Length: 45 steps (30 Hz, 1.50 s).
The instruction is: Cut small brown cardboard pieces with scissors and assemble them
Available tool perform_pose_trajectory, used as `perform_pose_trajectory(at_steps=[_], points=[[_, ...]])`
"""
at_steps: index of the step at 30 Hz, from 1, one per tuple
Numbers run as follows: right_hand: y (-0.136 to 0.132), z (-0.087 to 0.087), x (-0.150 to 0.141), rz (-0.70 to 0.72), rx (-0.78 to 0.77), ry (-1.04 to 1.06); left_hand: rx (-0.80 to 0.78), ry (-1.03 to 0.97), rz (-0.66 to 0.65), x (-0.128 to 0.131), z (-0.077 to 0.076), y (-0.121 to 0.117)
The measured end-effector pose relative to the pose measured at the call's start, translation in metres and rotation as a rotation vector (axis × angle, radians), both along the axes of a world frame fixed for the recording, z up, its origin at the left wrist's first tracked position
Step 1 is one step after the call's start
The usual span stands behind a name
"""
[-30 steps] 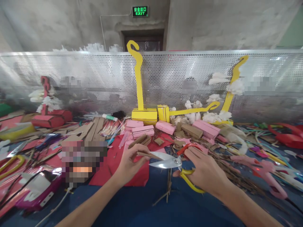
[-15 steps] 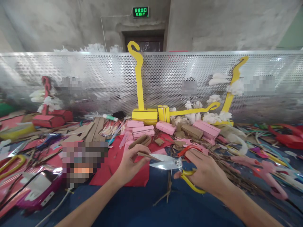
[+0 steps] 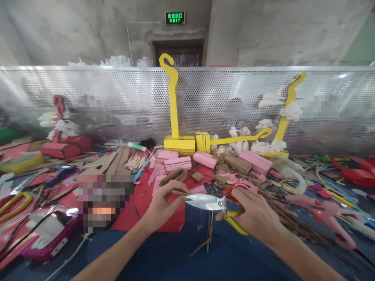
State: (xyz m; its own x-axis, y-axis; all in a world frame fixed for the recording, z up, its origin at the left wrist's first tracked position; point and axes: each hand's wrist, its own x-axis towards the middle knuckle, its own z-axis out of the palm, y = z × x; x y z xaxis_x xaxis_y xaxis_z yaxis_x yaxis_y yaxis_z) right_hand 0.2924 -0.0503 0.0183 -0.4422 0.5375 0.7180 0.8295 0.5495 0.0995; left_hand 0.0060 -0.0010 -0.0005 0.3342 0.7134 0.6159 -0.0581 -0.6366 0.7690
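Note:
My left hand [image 3: 162, 206] pinches a thin brown cardboard strip [image 3: 178, 192] above the blue table. My right hand [image 3: 254, 214] grips scissors [image 3: 208, 203] with a red upper handle and a yellow lower handle. The silver blades are nearly closed, with their tips at the end of the strip beside my left fingers. A few cut cardboard slivers [image 3: 207, 236] lie on the table right under the blades.
A red paper sheet [image 3: 146, 207] lies under my left hand. Pink boxes [image 3: 177, 162], cardboard pieces and scraps crowd the middle. Yellow hook-shaped cardboard figures [image 3: 173, 113] stand against a perforated metal screen [image 3: 117, 101]. A pink glue gun [image 3: 331, 218] lies right, pink packaging [image 3: 43, 238] left.
The scissor blades have closed on the strip held by my left hand. Both hands stay in nearly the same place; the view has tilted down slightly.

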Motion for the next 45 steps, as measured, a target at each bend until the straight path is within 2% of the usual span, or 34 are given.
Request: perform_pose_trajectory(at_steps=[3, 6, 12, 21, 40, 45], points=[[0.000, 0.002, 0.000, -0.048, -0.055, 0.018, -0.027, 0.001, 0.069, -0.001, 0.002, 0.000], [0.001, 0.004, 0.001, -0.073, -0.045, -0.002, -0.025, 0.007, 0.093, -0.003, 0.003, 0.001], [0.002, 0.001, -0.001, -0.106, -0.051, -0.042, 0.059, 0.056, 0.146, -0.003, -0.002, 0.003], [-0.001, -0.002, -0.007, -0.124, -0.106, -0.056, 0.092, 0.073, 0.122, -0.005, -0.009, 0.005], [0.003, -0.005, -0.007, 0.105, -0.017, -0.008, 0.073, 0.082, 0.041, -0.005, -0.004, 0.003], [0.004, -0.005, -0.004, 0.039, -0.068, 0.023, 0.067, 0.080, 0.060, -0.004, -0.003, 0.003]])
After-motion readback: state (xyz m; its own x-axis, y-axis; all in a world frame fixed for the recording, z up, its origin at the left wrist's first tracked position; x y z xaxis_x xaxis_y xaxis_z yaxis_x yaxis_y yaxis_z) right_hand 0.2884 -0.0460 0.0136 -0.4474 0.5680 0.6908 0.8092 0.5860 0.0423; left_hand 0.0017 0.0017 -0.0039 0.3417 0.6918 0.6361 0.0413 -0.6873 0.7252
